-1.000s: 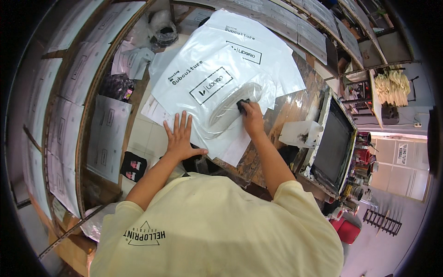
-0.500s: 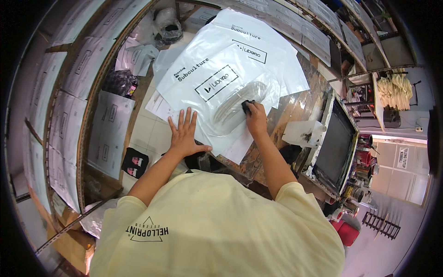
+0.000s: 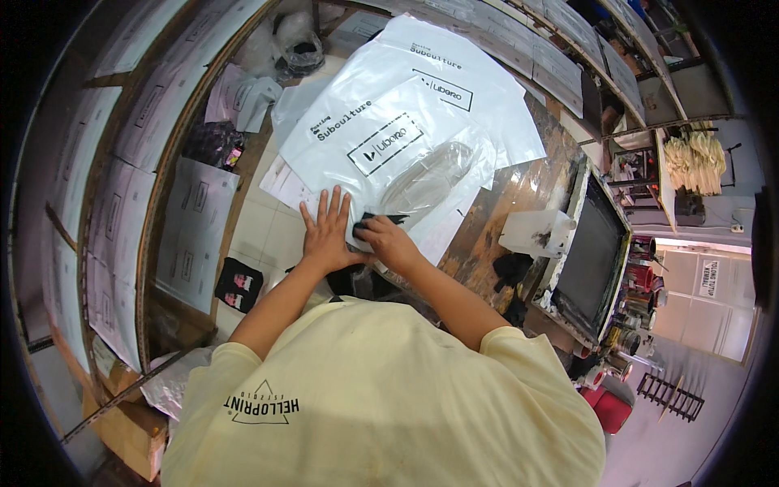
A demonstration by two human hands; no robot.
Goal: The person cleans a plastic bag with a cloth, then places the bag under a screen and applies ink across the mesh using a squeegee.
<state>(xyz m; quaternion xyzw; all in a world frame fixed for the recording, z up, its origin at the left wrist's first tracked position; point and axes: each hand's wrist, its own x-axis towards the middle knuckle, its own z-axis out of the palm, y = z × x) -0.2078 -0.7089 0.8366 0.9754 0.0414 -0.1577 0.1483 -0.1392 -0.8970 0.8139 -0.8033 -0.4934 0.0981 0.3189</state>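
White printed plastic bags (image 3: 357, 134) lie overlapped on the wooden table (image 3: 519, 191). A wet-looking, see-through streak (image 3: 426, 174) crosses the lower right of the nearest bag. My left hand (image 3: 329, 239) presses flat on that bag's near left corner, its fingers spread. Just right of it, my right hand (image 3: 389, 243) is closed round a bunched black cloth (image 3: 373, 223) and holds it against the bag. Part of the cloth is hidden under my fingers.
Right of the bags stand a translucent white tub (image 3: 527, 233) and a dark framed screen (image 3: 591, 256). Another black cloth (image 3: 513, 269) lies by the tub. Shelves with white sheets (image 3: 126, 195) line the left side; paint cans (image 3: 641, 284) stand at the far right.
My right hand has moved left and nearer to me with the black cloth, from the streak to beside my left hand. My left hand stays nearly where it was.
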